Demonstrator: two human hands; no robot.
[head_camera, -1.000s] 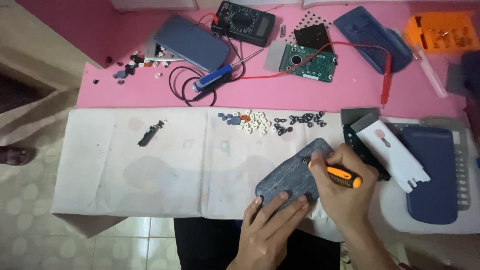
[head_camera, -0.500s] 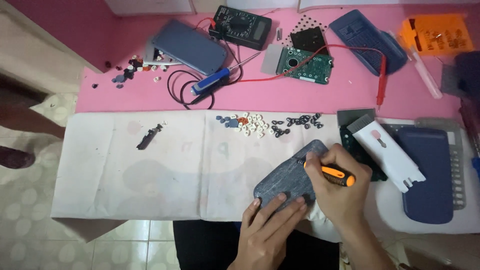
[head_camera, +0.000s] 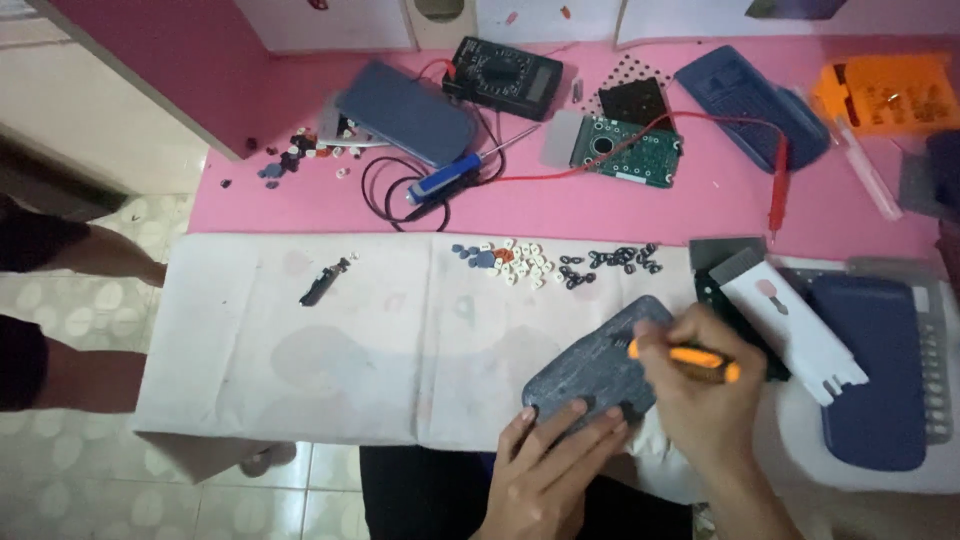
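Two hands at work in the lower middle of the frame, on a white cloth (head_camera: 300, 350) spread over the near edge of a pink table (head_camera: 700, 200); left hand (head_camera: 545, 470) lies flat, fingers spread, pressing the near end of a dark grey cover (head_camera: 595, 372); right hand (head_camera: 705, 400) is closed round an orange screwdriver (head_camera: 690, 360), handle lying across the knuckles; tip is hidden behind the hand, probably on the cover's right edge. Above the cover, a row of small white and dark keys (head_camera: 545, 262) on the cloth; just right of the right hand, a white plastic tool (head_camera: 795, 330) lies over a dark blue case (head_camera: 875, 370). Upper middle: green circuit board (head_camera: 628, 150); black multimeter (head_camera: 505, 75) with red lead.
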